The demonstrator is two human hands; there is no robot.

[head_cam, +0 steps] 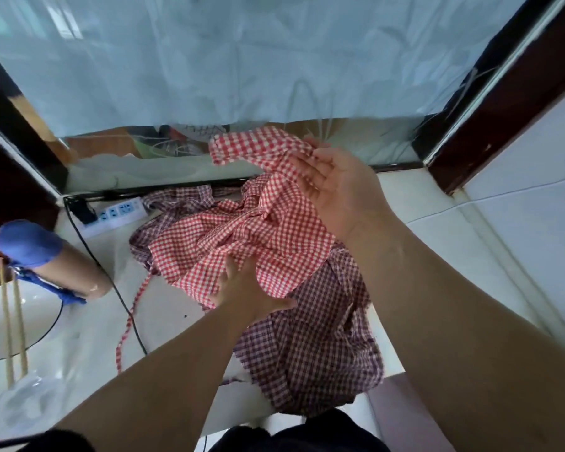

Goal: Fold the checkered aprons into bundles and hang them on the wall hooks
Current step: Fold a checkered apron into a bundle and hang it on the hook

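- Head cam: left hand (247, 290) has its fingers spread flat, pressing down on the red checkered apron (229, 243), thumb stuck out sideways.
- right hand (338, 190) is raised with the palm toward the camera and the fingers loosely bent together. It pinches a fold of that same red apron and lifts it off the pile. Bit blurry tbh.
- under both hands, a purple checkered apron (310, 340) lies crumpled on the white counter (177, 308), spilling over the near edge.
- left of the fingers: white power strip (119, 213) and a black cable (124, 305). Further out there's a blue glove (26, 239) and a white bowl (40, 308) with chopsticks (6, 321) across it.
- beyond the fingertips: dark scribbles (206, 128) behind glass, can't read them.
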